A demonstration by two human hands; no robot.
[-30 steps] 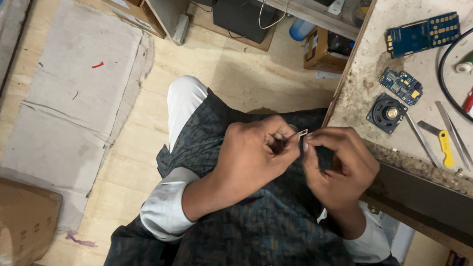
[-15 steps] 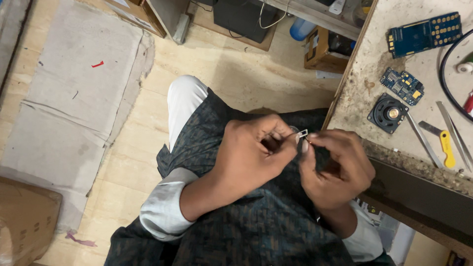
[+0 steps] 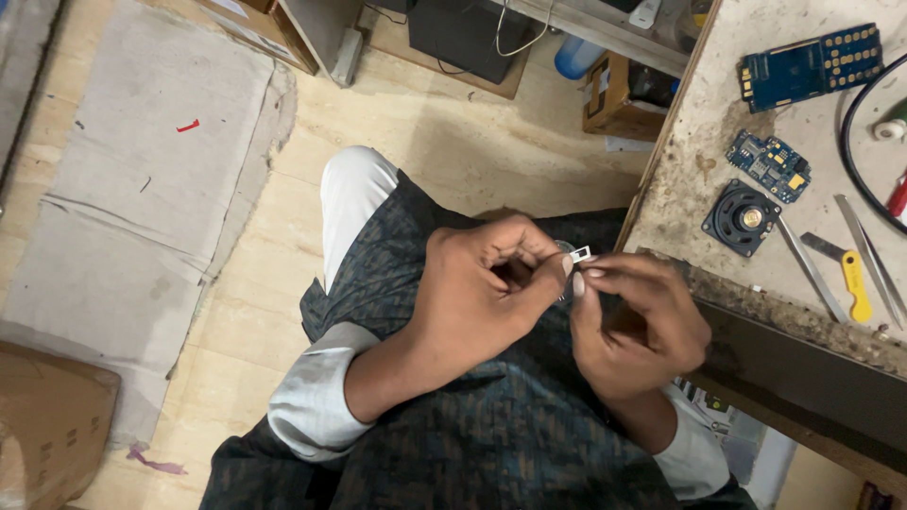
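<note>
Head view, looking down: a seated person in a dark patterned tunic works over the lap beside a stained workbench (image 3: 718,113) bearing a blue circuit board (image 3: 811,66), a small round speaker (image 3: 740,219) and tweezers (image 3: 811,269). Left hand (image 3: 482,283) and right hand (image 3: 638,321) meet fingertip to fingertip, both pinched shut on a tiny white-tipped metal part (image 3: 577,255) just off the bench edge. This looks like fine fitting or separating, which would want a steady, small twist.

Both hands meet over the lap, the left hand (image 3: 482,288) and right hand (image 3: 638,321) pinching fingertip to fingertip.
</note>
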